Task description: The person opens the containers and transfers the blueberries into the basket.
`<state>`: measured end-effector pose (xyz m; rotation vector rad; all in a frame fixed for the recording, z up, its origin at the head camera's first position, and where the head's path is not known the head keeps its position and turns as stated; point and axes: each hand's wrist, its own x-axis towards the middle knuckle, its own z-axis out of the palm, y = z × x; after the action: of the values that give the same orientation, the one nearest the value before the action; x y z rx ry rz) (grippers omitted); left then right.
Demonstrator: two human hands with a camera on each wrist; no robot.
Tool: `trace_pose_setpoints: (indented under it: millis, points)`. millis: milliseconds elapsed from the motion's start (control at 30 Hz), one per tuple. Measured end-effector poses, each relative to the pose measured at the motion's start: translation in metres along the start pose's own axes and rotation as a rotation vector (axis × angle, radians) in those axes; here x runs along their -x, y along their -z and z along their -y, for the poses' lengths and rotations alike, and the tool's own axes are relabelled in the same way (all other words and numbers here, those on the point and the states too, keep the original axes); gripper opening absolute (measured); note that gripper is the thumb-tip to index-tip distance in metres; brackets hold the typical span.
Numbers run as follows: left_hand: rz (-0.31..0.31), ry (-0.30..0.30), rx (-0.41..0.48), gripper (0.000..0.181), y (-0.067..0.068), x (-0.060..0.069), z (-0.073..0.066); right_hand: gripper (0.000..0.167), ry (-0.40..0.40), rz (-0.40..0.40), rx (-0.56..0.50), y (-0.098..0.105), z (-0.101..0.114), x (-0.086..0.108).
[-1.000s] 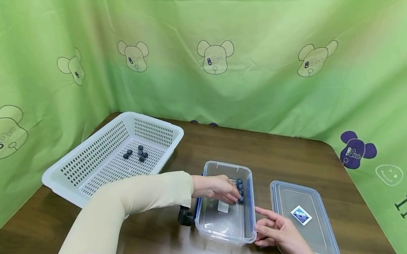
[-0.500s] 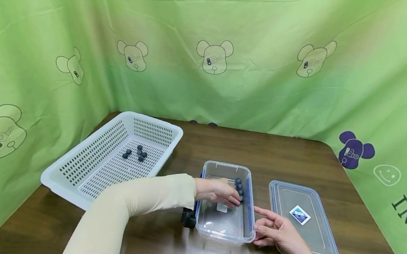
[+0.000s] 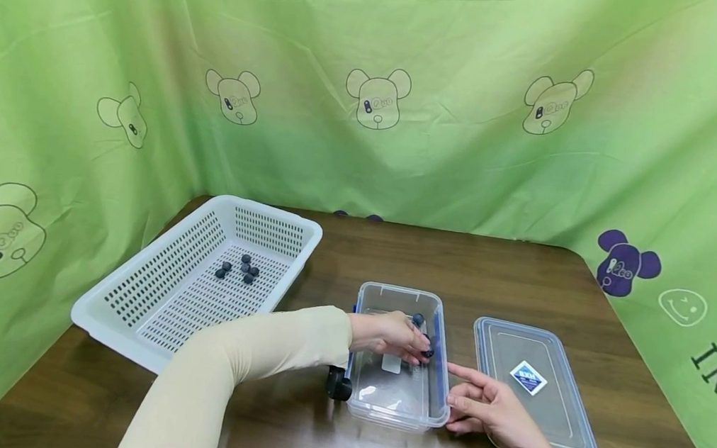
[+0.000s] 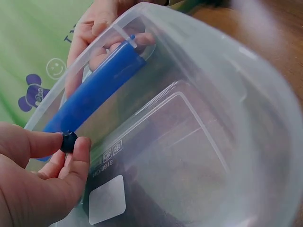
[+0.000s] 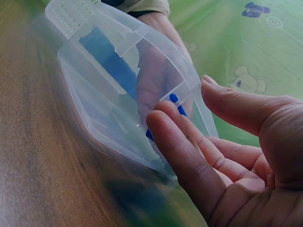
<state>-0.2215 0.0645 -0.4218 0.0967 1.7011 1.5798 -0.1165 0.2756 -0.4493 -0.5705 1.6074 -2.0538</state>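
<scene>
Left hand (image 3: 395, 332) pinches a dark berry (image 4: 69, 142) at its fingertips | clear container (image 3: 394, 421) beneath them | right hand (image 3: 489, 410), fingers loosely extended, alongside, apparently steadying it

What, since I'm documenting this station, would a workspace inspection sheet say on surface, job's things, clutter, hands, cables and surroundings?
Surface: dark wood-grain table.
Job's things: six blueberries in the white perforated basket; another blueberry inside the clear container; lid off, to the container's right.
Clutter: nothing seen.
Hands: left hand pinches a blueberry; right hand beside the container, contact uncertain.
Cables: nothing seen.
Surroundings: green fabric with bear-head prints.
</scene>
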Motion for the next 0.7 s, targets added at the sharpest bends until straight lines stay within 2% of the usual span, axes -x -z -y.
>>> trace_pose_setpoints:
  millis: [233, 367, 567, 700]
  points:
    - [-0.002, -0.008, -0.021, 0.018, 0.001, -0.001, 0.001, 0.047, 0.005, -0.001, 0.006, -0.002, 0.001, -0.001]
    - [0.015, -0.045, -0.037, 0.020, 0.003, 0.002, -0.002, 0.048, 0.004, 0.000, 0.001, -0.002, 0.001, -0.001]
    - [0.048, -0.098, -0.057, 0.022, 0.012, 0.011, -0.016, 0.046, 0.018, 0.005, -0.012, -0.002, 0.000, 0.000]
    - [0.044, -0.128, -0.076, 0.023, 0.020, 0.020, -0.028, 0.046, 0.017, 0.000, -0.012, -0.002, 0.001, 0.000]
